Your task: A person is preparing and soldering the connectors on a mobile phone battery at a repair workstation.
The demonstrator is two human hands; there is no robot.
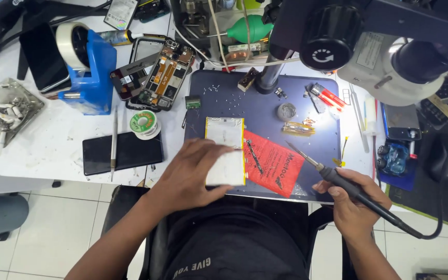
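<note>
Hands at a phone-repair mat, one on a battery, one gripping a soldering iron.

The left hand (193,173) lies flat, fingers spread, on the white battery (226,150), pressing rather than clasping it; the battery sits on the near left part of the dark mat (265,98), touching a red sheet (273,162). The right hand (353,202) is clenched around the iron (338,179), tip raised over the red sheet's right edge. Tweezers (254,156) lie on the sheet. An opened phone (164,78), solder spool (143,123) and microscope (385,46) stand around.
</note>
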